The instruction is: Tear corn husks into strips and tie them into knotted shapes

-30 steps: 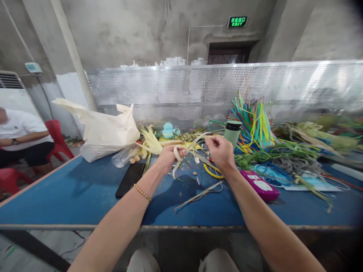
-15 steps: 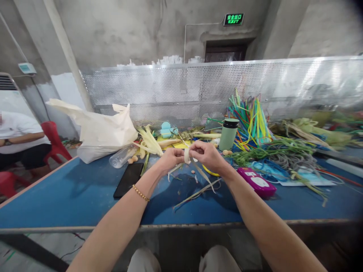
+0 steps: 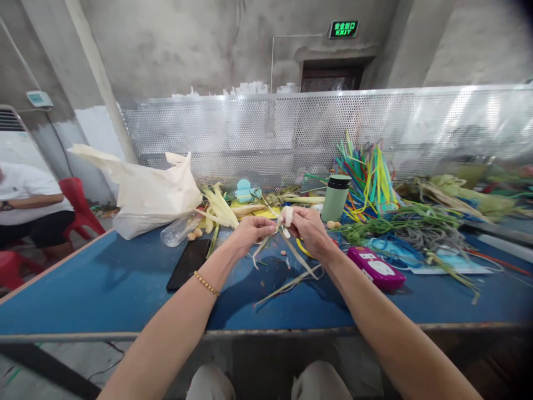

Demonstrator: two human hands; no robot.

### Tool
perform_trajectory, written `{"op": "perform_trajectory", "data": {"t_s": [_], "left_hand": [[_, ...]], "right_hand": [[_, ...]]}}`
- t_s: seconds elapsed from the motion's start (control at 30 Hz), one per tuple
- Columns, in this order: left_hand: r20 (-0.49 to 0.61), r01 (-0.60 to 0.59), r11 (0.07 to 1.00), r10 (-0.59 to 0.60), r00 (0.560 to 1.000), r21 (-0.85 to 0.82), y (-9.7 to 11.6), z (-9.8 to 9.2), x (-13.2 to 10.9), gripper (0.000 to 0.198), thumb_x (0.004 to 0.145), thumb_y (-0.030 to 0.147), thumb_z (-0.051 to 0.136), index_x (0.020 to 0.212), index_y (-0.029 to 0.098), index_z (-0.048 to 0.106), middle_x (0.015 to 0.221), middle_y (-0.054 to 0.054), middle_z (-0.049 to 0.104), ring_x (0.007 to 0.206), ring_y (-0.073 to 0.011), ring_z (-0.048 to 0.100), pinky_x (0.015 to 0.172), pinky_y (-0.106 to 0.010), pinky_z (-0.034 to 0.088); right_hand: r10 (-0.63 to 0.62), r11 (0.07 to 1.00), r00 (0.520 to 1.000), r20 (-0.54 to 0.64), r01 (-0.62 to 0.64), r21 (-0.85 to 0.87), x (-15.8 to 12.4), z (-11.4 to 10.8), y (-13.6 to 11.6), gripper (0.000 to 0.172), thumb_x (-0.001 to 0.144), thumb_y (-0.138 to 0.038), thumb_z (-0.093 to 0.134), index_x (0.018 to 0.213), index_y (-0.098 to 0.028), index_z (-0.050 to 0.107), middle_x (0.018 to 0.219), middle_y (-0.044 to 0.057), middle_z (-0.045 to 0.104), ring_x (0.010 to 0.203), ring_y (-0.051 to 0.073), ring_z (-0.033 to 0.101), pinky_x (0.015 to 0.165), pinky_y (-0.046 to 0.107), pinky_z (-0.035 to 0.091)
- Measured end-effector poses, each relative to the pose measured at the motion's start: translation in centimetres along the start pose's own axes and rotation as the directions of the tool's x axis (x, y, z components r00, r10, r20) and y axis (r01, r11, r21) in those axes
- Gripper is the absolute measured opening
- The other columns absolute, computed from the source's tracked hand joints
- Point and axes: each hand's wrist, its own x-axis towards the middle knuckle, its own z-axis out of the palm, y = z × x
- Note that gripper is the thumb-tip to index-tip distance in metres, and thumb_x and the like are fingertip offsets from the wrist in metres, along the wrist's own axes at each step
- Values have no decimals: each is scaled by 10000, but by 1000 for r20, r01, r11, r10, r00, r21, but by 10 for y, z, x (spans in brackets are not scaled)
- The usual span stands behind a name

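The head view shows two bare hands working close together near the middle of the frame. The left hand (image 3: 250, 232) pinches a pale strip (image 3: 287, 214) with its thumb and fingers. The right hand (image 3: 308, 226) grips the same strip, just beside the left one. The strip bends into a small loop at the right hand's fingers, in the middle of the frame. Two thin ends hang down under the hands, one leaning left and one leaning right. The left arm wears a gold bead bracelet (image 3: 206, 282).

The hands are above a blue worktop (image 3: 125, 289). Below them, in the lower middle, lie some thin dry stalks (image 3: 278, 290). A yellow ring (image 3: 305, 248) is partly hidden by the right hand. Right of the middle are a purple box (image 3: 377, 268) and a green cup (image 3: 334, 200) with a black band near its top. Behind the cup is a big bunch of bright strips (image 3: 370, 178).

Left of the middle, a flat black thing (image 3: 188, 265) lies near a clear bottle (image 3: 179, 229). A big whitish bag (image 3: 156, 191) is behind the bottle. At the left edge of the frame sits another person (image 3: 29, 189) by a red chair (image 3: 79, 205).
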Motion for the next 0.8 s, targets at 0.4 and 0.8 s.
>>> {"op": "perform_trajectory", "data": {"t_s": [0.4, 0.8], "left_hand": [[2, 34, 960, -35, 999, -280, 2, -6, 2, 400, 547, 346, 913, 679, 133, 602, 638, 13, 554, 503, -55, 398, 466, -228, 219], [31, -5, 989, 9, 999, -148, -3, -4, 2, 408, 555, 403, 898, 656, 123, 619, 580, 14, 531, 518, -69, 403, 519, -240, 257]], "right_hand": [[63, 983, 979, 193, -27, -182, -4, -16, -12, 448, 799, -560, 667, 675, -130, 700, 537, 17, 582, 479, 98, 463, 458, 240, 325], [200, 977, 903, 380, -214, -7, -4, -12, -3, 203, 696, -315, 752, 724, -151, 636, 706, 41, 669, 602, 140, 620, 569, 273, 502]]}}
